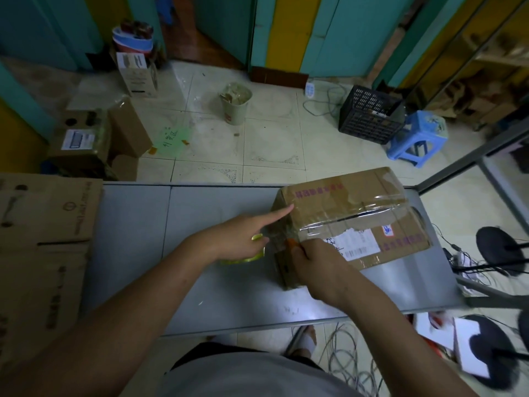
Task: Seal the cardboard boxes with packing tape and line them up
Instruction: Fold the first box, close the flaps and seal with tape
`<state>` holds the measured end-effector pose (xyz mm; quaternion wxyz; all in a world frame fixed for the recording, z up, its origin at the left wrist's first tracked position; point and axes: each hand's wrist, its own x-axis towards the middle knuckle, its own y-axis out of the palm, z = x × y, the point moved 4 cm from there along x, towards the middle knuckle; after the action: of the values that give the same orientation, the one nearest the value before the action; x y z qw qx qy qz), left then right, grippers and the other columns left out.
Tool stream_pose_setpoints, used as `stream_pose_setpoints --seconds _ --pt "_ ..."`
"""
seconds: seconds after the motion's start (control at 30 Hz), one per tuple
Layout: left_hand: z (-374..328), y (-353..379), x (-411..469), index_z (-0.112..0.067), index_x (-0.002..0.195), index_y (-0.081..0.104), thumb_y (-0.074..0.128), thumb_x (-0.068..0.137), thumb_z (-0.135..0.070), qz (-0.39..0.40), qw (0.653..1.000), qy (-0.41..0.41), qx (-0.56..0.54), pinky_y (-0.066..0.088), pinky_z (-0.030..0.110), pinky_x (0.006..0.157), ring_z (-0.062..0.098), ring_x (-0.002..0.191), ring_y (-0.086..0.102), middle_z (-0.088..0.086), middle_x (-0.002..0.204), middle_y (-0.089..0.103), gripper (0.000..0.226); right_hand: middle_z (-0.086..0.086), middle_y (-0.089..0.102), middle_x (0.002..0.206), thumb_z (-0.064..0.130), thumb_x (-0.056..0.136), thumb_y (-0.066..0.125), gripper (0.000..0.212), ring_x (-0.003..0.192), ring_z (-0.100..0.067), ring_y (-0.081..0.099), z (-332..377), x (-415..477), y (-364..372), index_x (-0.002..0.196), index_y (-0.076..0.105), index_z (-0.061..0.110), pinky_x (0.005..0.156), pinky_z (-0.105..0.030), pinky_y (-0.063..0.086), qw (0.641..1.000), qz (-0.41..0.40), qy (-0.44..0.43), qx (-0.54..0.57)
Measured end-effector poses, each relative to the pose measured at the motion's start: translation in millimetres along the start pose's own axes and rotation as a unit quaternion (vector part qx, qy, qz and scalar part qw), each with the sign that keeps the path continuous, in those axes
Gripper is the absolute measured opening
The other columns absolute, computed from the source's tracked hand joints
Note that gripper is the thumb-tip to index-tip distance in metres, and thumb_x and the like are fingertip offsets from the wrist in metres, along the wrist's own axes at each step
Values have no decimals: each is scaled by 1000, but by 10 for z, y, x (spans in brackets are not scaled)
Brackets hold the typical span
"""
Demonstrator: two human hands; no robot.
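Box (352,222), one, taped, right on table (217,282). Left hand (243,239): forefinger straight on box, rest curled round yellow tape roll (254,257). Right hand (317,267): pinches orange tool (293,242) at box edge. Carton (43,239), one, left. Floor: one crate (369,116), stool (418,136), bin (236,103).

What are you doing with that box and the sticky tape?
A person is taping a cardboard box shut on a grey table. Clear tape already runs along its top seam. The left hand holds a yellow-green tape roll, forefinger stretched out to the box's corner. The right hand pinches a small orange tool, perhaps a cutter, at the tape on the box's near end. A bigger box stands on the left.
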<state>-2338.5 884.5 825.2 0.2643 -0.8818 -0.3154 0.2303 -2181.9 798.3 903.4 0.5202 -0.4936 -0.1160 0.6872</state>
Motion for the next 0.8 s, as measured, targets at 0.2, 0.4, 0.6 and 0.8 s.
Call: stream_pose_setpoints --seconds 0.2,0.4,0.6,0.8 --pt "25 -4 16 -79 150 1 52 109 -24 6 1000 5 -5 42 16 60 7 56 51 10 86 62 85 -11 61 70 36 112 38 47 47 -12 45 -83 -197 -36 76 55 10 48 -25 34 1000 3 5 17" --pt "12 -15 40 -79 150 -1 52 109 -25 16 1000 3 9 43 29 60 18 58 52 13 82 57 86 -11 61 76 29 113 37 41 52 -16 48 -1 -45 0 81 54 8 48 -23 36 1000 17 20 7" --pt "32 -51 29 -84 145 -1 50 110 -26 35 999 -7 1 59 47 78 38 83 68 24 111 71 85 -23 70 87 30 112 40 41 57 -19 52 -187 -244 48 89 60 3 53 -28 41 998 39 33 24" --pt "35 -89 55 -83 146 0 53 109 -28 34 999 -8 -1 55 37 70 29 71 61 11 85 64 85 2 69 72 55 109 38 39 62 -7 67 -565 -341 446 103 63 26 67 -23 54 998 66 -13 -16"
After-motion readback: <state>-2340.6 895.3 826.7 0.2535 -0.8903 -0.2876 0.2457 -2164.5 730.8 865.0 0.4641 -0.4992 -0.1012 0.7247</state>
